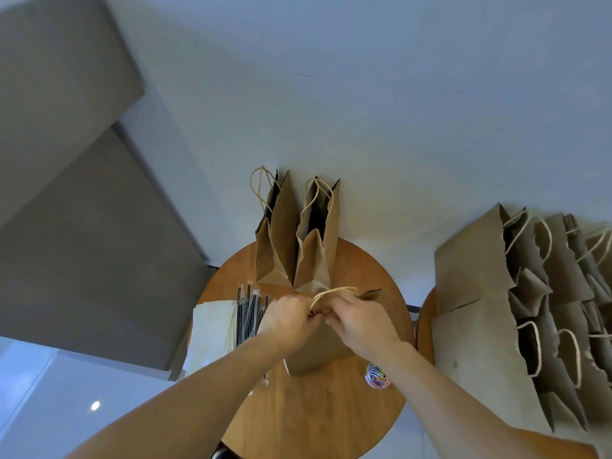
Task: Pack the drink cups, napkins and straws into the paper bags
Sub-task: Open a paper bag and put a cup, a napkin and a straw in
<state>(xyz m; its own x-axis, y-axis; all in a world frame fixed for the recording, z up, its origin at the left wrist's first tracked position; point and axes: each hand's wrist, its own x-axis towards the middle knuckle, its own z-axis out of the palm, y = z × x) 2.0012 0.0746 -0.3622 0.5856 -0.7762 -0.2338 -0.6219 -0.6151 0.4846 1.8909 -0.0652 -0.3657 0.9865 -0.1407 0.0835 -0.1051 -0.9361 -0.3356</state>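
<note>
Both hands met at the mouth of one brown paper bag (328, 352): the left hand (286, 321) had its fingers curled in and pinched the bag's top edge, and the right hand (362, 321) was curled on the same edge just beside it, knuckles up, so that the two nearly touched. What the fingertips did under the fold could not be told. That bag stood directly under the hands on a round wooden table (318, 409), a plain kraft-brown body with its mouth drawn together, a torn-looking corner of the rim poking out beyond the right hand. Its pale twisted-cord handle (334, 290) arched up just past the knuckles. Whether anything was inside it could not be seen. Beyond the hands, at the table's far edge, stood two more bags of the same kind, one behind the left hand (276, 246) and one just beside it (316, 256), both upright with mouths gaping dark and handles raised. Outward of the left hand lay a bunch of black straws (248, 313) in clear wrappers, and further out a stack of pale napkins (213, 336). Beneath the right forearm sat a small clear tub of coloured paper clips (377, 376). Well out past the right arm, rows of brown bags (480, 293) stood packed close together.
</note>
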